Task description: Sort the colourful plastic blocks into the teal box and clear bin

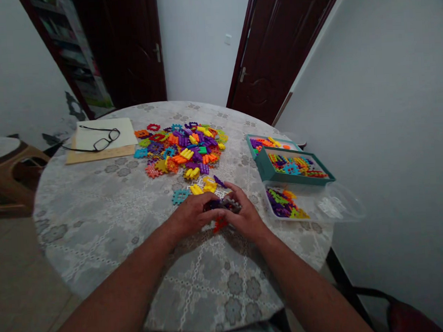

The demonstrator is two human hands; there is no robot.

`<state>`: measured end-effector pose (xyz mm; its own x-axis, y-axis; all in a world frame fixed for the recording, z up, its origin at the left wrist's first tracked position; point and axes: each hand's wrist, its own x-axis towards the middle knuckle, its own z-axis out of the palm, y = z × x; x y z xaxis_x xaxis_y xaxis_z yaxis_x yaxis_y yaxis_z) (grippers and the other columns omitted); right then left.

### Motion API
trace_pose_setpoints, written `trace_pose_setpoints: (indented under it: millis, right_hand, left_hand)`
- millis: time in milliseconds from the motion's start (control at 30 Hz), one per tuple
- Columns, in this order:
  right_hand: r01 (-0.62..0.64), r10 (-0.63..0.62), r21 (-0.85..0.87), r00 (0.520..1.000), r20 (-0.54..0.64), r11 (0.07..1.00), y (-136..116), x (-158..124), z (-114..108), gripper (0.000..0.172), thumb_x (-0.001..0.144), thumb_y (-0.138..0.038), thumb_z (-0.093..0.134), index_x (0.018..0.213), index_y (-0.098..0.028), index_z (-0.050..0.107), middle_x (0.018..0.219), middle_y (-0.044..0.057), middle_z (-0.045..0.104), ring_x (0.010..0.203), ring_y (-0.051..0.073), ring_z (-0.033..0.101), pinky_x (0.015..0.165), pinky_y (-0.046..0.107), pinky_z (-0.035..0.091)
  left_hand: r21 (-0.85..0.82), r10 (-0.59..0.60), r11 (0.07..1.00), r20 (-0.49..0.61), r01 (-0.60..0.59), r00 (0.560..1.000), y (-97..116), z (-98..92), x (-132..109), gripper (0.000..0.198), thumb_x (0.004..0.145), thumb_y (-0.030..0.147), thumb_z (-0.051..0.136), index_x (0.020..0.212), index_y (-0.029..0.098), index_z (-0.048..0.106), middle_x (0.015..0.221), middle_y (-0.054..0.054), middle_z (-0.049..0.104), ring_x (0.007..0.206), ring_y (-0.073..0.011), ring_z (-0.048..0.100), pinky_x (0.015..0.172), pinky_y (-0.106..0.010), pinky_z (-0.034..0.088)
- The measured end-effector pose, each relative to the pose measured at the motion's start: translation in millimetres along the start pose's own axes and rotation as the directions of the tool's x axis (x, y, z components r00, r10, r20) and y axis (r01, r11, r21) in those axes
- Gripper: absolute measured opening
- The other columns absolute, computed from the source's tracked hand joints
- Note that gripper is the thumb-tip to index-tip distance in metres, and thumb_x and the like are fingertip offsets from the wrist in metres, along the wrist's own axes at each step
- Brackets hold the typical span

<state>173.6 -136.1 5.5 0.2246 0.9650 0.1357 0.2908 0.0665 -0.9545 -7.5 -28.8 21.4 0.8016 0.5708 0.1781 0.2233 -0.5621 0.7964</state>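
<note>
My left hand [192,212] and my right hand [245,215] meet near the middle of the table, fingers closed around small interlocking plastic pieces. A dark purple piece [213,204] shows between the fingers, and a greyish toothed piece [232,203] lies by my right fingers. Fingers partly hide both. Just below my hands is an orange-red toothed piece [220,224]; whether it is held or lies on the cloth I cannot tell. Beyond them lie yellow pieces [204,186], a purple piece [219,181] and, to the left, a teal square piece [180,196].
A heap of mixed coloured pieces [187,148] spreads across the table's far middle. At right stand a green box [298,177], its lid [252,147] and a clear tub [309,216], all with pieces. Black glasses [101,144] rest on paper [126,131] at left.
</note>
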Motion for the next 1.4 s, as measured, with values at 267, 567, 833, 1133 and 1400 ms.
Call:
trace_pose_setpoints:
  millis: [267, 567, 833, 1133, 1400]
  right_hand:
    - [0.012, -0.008, -0.020, 0.986, 0.168, 1.000, 1.1, 1.0, -11.4, 0.064, 0.083, -0.035, 0.083, 0.144, -0.033, 0.063, 0.115, 0.002, 0.067, 0.103, 0.022, 0.065, 0.092, 0.038, 0.054]
    - [0.120, -0.106, -0.184, 0.991, 0.083, 0.976, -3.1, -0.3, -20.3, 0.075, 0.091, -0.033, 0.073, 0.160, -0.032, 0.045, 0.128, 0.006, 0.064, 0.097, 0.019, 0.066, 0.087, 0.034, 0.056]
    - [0.031, -0.082, -0.677, 0.996, -0.043, 0.735, 17.5, 2.5, -30.7, 0.044, 0.094, -0.038, 0.072, 0.135, -0.022, 0.068, 0.123, 0.013, 0.065, 0.112, 0.028, 0.064, 0.101, 0.041, 0.051]
    - [-0.089, 0.045, -0.456, 0.993, -0.106, 0.886, 17.0, 7.4, -33.3, 0.032, 0.086, -0.037, 0.077, 0.113, -0.024, 0.067, 0.093, 0.002, 0.065, 0.083, 0.020, 0.060, 0.075, 0.032, 0.045]
    - [-0.033, 0.033, -0.075, 0.999, -0.002, 0.997, 5.9, 3.2, -26.3, 0.016, 0.092, -0.039, 0.072, 0.096, -0.025, 0.063, 0.085, -0.002, 0.066, 0.078, 0.017, 0.058, 0.070, 0.030, 0.043]
  left_hand:
    - [-0.207, -0.029, 0.977, 0.123, 0.054, 0.992, 1.3, 2.2, -2.9, 0.020, 0.093, 0.042, 0.071, 0.101, 0.023, 0.074, 0.092, -0.005, 0.077, 0.078, -0.0202, 0.068, 0.069, -0.034, 0.053]
    - [-0.061, -0.077, 0.996, -0.083, 0.072, 0.994, 0.7, -4.5, 2.5, 0.021, 0.097, 0.040, 0.062, 0.100, 0.023, 0.073, 0.091, -0.002, 0.076, 0.081, -0.0201, 0.067, 0.077, -0.034, 0.052]
    - [-0.105, -0.233, 0.972, -0.340, 0.209, 0.911, -12.0, -10.6, 6.2, 0.031, 0.098, 0.043, 0.060, 0.115, 0.020, 0.074, 0.101, -0.006, 0.078, 0.087, -0.0221, 0.070, 0.082, -0.036, 0.054]
    - [-0.108, -0.281, 0.959, -0.260, 0.261, 0.924, 3.7, -9.6, 6.0, 0.025, 0.094, 0.039, 0.063, 0.108, 0.021, 0.074, 0.083, -0.003, 0.074, 0.082, -0.0221, 0.067, 0.078, -0.035, 0.050]
    - [-0.175, -0.309, 0.945, -0.203, 0.276, 0.929, -2.4, -4.6, 5.1, 0.024, 0.094, 0.042, 0.064, 0.101, 0.020, 0.070, 0.081, -0.001, 0.070, 0.072, -0.0182, 0.061, 0.068, -0.030, 0.046]
